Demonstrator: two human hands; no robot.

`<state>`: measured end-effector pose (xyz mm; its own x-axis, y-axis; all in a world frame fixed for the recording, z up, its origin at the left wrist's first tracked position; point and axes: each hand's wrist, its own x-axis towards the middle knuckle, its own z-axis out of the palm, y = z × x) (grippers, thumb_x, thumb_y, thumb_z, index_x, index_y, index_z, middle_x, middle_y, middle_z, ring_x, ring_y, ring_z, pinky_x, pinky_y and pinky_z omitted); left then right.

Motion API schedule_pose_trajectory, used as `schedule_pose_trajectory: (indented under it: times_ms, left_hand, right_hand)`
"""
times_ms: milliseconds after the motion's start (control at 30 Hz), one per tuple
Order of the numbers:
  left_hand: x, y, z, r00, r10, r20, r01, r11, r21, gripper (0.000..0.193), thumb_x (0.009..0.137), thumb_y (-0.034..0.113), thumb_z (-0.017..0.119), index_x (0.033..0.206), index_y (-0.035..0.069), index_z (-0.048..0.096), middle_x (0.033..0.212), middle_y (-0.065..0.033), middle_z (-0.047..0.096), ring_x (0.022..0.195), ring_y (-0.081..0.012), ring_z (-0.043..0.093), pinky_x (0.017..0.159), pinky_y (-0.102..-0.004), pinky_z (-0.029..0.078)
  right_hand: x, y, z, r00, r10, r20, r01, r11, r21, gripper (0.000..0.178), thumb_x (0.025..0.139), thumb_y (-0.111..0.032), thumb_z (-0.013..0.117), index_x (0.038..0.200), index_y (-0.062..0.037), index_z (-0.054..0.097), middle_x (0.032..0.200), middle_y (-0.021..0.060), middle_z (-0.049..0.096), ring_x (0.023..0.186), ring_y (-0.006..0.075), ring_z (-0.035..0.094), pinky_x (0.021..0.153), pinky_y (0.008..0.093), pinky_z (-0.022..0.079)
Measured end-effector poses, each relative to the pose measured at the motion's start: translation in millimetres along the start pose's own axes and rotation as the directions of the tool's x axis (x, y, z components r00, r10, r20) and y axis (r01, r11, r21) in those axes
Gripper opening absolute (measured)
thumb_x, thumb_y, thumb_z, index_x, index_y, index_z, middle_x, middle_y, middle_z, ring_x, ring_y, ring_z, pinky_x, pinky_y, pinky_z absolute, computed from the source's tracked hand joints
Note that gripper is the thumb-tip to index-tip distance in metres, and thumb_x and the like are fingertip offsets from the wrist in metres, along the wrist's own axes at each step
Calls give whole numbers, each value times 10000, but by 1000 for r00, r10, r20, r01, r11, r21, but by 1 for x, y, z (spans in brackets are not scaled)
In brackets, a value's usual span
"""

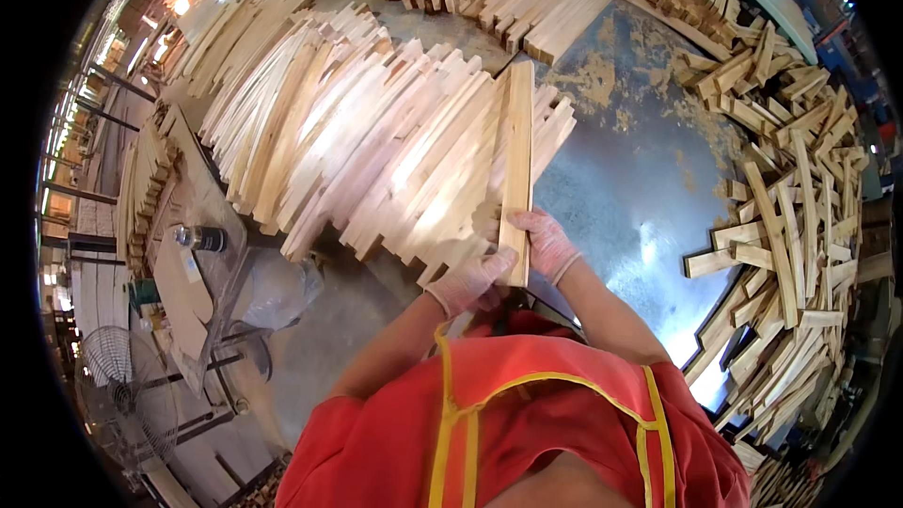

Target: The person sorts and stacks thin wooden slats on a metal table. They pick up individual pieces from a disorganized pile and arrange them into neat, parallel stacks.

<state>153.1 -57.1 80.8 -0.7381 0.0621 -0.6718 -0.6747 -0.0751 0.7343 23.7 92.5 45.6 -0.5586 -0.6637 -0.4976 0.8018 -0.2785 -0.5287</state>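
Both my hands, in thin whitish-pink gloves, grip the near end of one long wooden strip (517, 146). On its left side is my left hand (475, 280), closed round the lower end with the thumb on top. My right hand (546, 243) holds the right edge a little farther up, fingers closed against the wood. The strip points away from me and lies over the right end of a wide row of pale wooden strips (376, 146), laid side by side on the metal table (611, 179). My fingers under the strip are hidden.
A jumbled heap of short wooden pieces (781, 226) covers the right side. Stacked strips (550, 5) stand at the far edge. To the left are a side table (183, 287) with a dark jar (199, 238), a clear plastic bag (282, 292) and a caged fan (122, 386).
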Motion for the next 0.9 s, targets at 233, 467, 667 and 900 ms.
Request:
schedule_pose_trajectory:
  times_ms: [233,467,667,900]
  left_hand:
    - [-61,79,-68,199,869,454,-88,-445,891,528,930,260,618,1420,66,606,1147,-144,710,1061,-394,693,988,-530,520]
    - [22,8,-197,489,742,459,251,-624,741,168,962,110,547,1042,78,691,919,-99,693,785,-203,662,637,-366,513]
    - [31,70,-215,737,544,-402,488,-16,873,936,869,342,714,1665,95,289,1712,-148,338,1558,-353,330,1259,-474,307]
    - [80,28,-179,419,907,-45,542,-210,814,738,881,260,682,1547,58,439,1531,-168,522,1384,-376,514,1146,-491,428]
  right_hand:
    - [-79,-31,90,999,-45,11,7,-96,-995,642,891,-153,637,1516,-85,505,1170,215,705,1051,379,705,944,454,573]
    - [-114,-21,112,698,-594,400,136,-438,-889,720,905,-271,706,1547,-53,465,1457,207,583,1357,412,537,1146,478,445]
    - [-165,-23,40,860,-509,-10,-81,-117,-990,704,910,-299,694,1541,-60,490,1410,233,624,1298,410,596,1108,476,484]
    - [-276,-60,-154,606,-709,-360,-143,348,-927,730,926,-341,713,1589,-140,480,1408,186,669,1248,361,661,1096,413,512]
